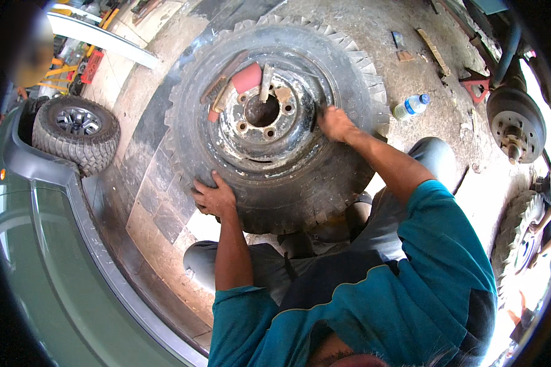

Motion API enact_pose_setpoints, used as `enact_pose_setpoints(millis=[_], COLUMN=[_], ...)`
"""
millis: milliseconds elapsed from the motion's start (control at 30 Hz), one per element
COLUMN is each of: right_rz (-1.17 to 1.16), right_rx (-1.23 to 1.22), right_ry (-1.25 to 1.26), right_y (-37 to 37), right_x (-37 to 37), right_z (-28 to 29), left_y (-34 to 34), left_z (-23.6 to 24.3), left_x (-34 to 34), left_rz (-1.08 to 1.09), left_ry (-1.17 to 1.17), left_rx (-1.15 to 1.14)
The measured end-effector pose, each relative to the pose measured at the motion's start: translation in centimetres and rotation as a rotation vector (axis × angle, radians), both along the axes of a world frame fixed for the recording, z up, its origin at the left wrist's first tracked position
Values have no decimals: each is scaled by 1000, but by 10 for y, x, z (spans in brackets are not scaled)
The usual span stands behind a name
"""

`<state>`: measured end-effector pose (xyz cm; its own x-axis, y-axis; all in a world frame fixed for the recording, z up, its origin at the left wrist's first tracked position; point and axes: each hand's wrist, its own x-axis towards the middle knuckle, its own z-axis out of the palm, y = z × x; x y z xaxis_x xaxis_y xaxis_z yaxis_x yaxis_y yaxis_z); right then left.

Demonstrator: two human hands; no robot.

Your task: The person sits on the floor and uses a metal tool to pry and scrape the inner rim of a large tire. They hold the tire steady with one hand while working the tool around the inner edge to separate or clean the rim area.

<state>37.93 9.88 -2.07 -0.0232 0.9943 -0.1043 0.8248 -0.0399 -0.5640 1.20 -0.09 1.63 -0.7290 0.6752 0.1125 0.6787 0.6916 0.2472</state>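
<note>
The tyre (269,199) lies on its side mid-scene. Your left hand (215,197) is spread on its near-left sidewall, gripping nothing; your right hand (337,124) curls at the rim's (257,147) right, contents unclear. A tilt could slide the loose brush (221,78) and red piece (247,77) off; slipping could scrape your bare knuckles.

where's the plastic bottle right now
In the head view, the plastic bottle is on the floor at right, just beside the big tire and beyond the right knee.
</note>
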Motion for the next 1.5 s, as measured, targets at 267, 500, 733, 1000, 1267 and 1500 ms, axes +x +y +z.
enact_pose_setpoints(millis=[267,500,733,1000,1267,1500], right_rz=[-67,-274,-287,-239,-177,-240], right_rx=[-235,-44,-59,-41,-86,-87], right_ry=[193,261,240,221,193,241], right_y=[1,7,14,13,18,19], right_x=[-10,-28,-48,-42,-46,-44], right_z=[13,32,32,25,19,22], left_y=[0,-3,-7,-3,-4,-5], left_z=[-8,-12,-11,-5,-10,-8], left_x=[-5,-8,-9,-5,-9,-10], left_rz=[-1,15,6,5,12,3], left_ry=[38,64,65,22,33,34], left_rx=[-1,2,15,-2,5,25])
